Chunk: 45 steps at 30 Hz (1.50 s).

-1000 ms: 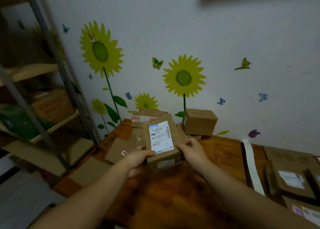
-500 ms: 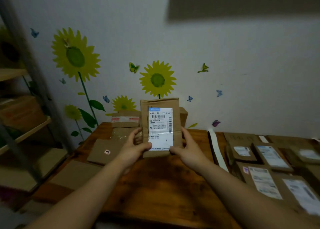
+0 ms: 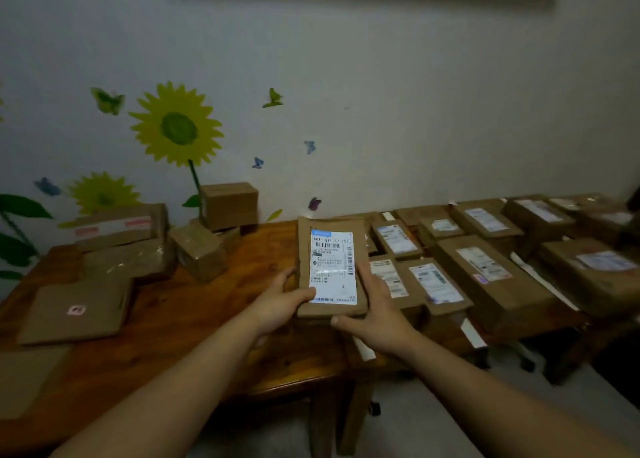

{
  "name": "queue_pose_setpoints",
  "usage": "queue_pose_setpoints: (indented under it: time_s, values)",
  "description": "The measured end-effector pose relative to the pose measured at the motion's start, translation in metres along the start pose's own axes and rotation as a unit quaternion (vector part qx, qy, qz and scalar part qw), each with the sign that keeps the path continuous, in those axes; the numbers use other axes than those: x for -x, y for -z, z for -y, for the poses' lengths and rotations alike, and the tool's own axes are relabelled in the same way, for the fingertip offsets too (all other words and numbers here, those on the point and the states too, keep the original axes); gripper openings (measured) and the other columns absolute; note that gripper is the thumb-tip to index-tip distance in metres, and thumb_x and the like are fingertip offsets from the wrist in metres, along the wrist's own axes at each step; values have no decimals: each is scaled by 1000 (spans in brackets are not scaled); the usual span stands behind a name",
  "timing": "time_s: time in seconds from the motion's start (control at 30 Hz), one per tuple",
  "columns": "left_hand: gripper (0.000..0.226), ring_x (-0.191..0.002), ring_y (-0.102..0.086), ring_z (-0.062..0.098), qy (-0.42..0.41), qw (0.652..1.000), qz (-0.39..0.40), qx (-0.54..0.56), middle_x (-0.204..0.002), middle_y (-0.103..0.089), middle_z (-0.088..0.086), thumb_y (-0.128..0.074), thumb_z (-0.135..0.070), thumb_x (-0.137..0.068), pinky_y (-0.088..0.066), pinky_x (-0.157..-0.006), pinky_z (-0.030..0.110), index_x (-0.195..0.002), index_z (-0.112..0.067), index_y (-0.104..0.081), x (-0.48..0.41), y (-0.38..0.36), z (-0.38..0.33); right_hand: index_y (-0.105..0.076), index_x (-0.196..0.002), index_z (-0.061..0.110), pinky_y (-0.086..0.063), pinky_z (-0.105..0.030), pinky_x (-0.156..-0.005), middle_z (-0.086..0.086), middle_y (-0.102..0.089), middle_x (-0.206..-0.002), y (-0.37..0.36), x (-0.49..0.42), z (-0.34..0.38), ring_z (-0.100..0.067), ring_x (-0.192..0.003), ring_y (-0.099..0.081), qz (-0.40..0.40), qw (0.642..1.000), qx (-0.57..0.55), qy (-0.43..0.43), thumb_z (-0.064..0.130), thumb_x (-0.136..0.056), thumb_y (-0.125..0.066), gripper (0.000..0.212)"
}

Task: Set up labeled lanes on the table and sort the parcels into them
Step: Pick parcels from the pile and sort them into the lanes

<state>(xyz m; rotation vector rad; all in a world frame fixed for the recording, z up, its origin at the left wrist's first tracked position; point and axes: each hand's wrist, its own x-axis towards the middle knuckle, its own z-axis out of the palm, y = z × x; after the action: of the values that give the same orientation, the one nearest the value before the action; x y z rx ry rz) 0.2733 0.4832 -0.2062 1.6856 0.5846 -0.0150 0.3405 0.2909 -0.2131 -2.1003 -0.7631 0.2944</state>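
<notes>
Since a moment ago I've carried the parcel (image 3: 331, 267) right, away from the sunflower (image 3: 176, 125) and down to the table's (image 3: 194, 305) right end, just beside the rows (image 3: 485, 270) of labelled boxes. It's a flat, tall brown cardboard packet, its face mostly covered by a white label (image 3: 334, 284) with a blue tab, barcodes and small print. My left hand (image 3: 280, 305) grips its near-left edge, thumb on the label, and my right hand (image 3: 377, 315) clasps the near-right corner.

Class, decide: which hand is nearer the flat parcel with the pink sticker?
Left. The left hand grips the left edge of the labelled parcel, toward the pink-sticker parcel; the right hand holds its right edge, farther away.
</notes>
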Motion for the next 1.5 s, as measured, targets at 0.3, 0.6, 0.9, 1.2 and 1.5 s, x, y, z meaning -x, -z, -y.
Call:
queue_pose_setpoints:
  time_s: [0.3, 0.6, 0.9, 1.2, 1.5]
  values:
    - [68, -103, -59, 16, -14, 989, 84, -120, -124, -57, -3, -56, -40, -91, -52, -86, 34, -147, -37, -18, -63, -148, -44, 1, -151, 40, -26, -33, -111, 4, -12, -156, 114, 1, -112, -18, -140, -24, -1, 996, 71, -59, 40, -79, -72, 103]
    - [67, -122, -49, 18, -3, 978, 46, -203, -139, -48, -2, -60, -33, -89, -42, -97, 30, -143, -27, -21, -123, -278, -45, -4, -150, 39, -33, -36, -110, 6, -18, -154, 203, -36, -222, -18, -138, -27, 115, 986, 63, -106, 32, -81, -71, 96]
    - [53, -109, -54, 12, 32, 972, 76, -218, -134, -51, -12, -49, -49, -90, -49, -96, 39, -139, -42, -29, -151, -292, -50, -14, -145, 47, -23, -42, -110, 4, -15, -156, 223, -79, -252, -21, -139, -22, 149, 978, 126, -79, 44, -82, -65, 81]
    - [61, -113, -50, 4, 19, 963, 43, -264, -143, -43, -4, -55, -50, -87, -36, -79, 17, -141, -39, -29, -154, -254, -57, -26, -147, 36, -19, -46, -114, 3, -6, -159, 213, -113, -234, -25, -143, -17, 113, 969, 204, -83, 79, -71, -48, 90]
    - [66, -138, -30, 22, 9, 940, -63, -335, -152, -29, 4, -57, -40, -90, -28, -109, 33, -146, -22, -27, -112, -88, -59, -28, -147, 37, -21, -47, -113, 0, -16, -159, 126, -140, -112, -24, -144, -18, 134, 967, 215, 25, 78, -77, -39, 81]
